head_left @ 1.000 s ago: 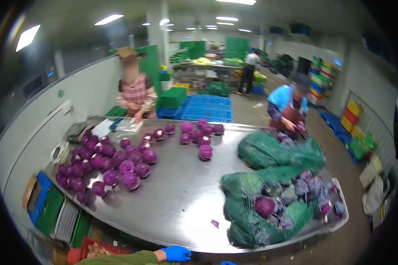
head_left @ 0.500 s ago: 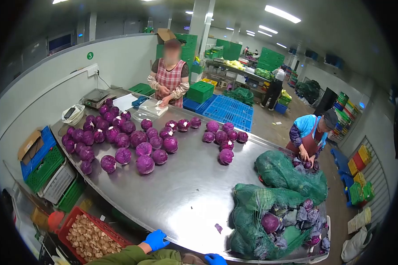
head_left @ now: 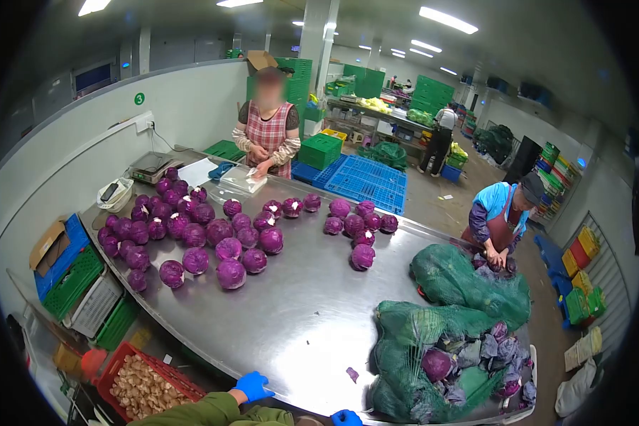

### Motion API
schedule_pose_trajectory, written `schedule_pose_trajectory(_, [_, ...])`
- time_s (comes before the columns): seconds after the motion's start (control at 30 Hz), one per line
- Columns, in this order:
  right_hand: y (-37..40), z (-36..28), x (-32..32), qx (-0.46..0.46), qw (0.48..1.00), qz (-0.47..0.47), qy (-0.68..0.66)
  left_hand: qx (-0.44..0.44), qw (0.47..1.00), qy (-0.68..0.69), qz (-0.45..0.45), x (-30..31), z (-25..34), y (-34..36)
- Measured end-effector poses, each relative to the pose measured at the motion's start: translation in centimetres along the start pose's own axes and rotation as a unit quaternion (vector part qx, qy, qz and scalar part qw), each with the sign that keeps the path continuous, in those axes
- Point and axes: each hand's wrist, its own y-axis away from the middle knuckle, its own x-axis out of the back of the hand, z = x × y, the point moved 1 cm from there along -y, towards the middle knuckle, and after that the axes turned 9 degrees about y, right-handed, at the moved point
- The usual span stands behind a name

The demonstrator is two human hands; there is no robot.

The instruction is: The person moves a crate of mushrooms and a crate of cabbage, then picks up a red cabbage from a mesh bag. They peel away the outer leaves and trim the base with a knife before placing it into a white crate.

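My left hand [head_left: 253, 387], in a blue glove, rests on the near edge of the steel table [head_left: 291, 319], fingers laid on the metal and holding nothing. At the bottom of the view my right hand [head_left: 346, 417], also blue-gloved, lies at the same edge; most of its fingers are hidden. To its right, a green mesh sack [head_left: 405, 355] lies open, showing a red cabbage [head_left: 436, 363] and loose outer leaves. A torn purple leaf [head_left: 352, 374] lies between my right hand and the sack. Many trimmed red cabbages [head_left: 231, 273] cover the table's far left part.
A second mesh sack [head_left: 461, 280] lies at the right, where a person in blue [head_left: 495, 213] handles cabbages. Across the table stands a person in a checked apron [head_left: 268, 135] with a plastic bag. A red crate [head_left: 124, 351] of brownish pieces stands below left. A scale [head_left: 153, 169] sits far left.
The view has shifted slightly. My hands stay at the table edge, and the cabbages lie as before. The person in blue still bends over the cabbages.
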Motion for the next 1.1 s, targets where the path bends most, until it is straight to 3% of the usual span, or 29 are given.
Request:
schedule_pose_trajectory(0.2, [0.0, 0.5, -1.2, 0.022, 0.998, 0.058, 0.002, -0.006, 0.999, -0.018, -0.026, 0.5, 0.3, -0.1])
schedule_pose_trajectory(0.43, [-0.4, 0.7, -1.3, 0.014, 0.999, 0.041, 0.000, -0.024, 0.999, 0.019, 0.021, -0.2, -0.6, 0.0])
schedule_pose_trajectory(0.77, [-0.4, 1.1, -1.6, 0.027, 0.998, 0.045, 0.018, 0.007, 1.000, -0.002, 0.001, 0.2, 0.2, 0.5])
schedule_pose_trajectory(0.93, [-0.1, 0.6, -1.1, 0.024, 0.998, 0.062, 0.013, -0.032, 0.996, -0.084, -0.016, 0.5, 1.0, 1.0])
schedule_pose_trajectory(1.1, [-0.2, 0.6, -1.1, 0.028, 0.998, 0.050, 0.032, -0.043, 0.996, -0.074, 0.006, -0.6, 0.2, 0.5])
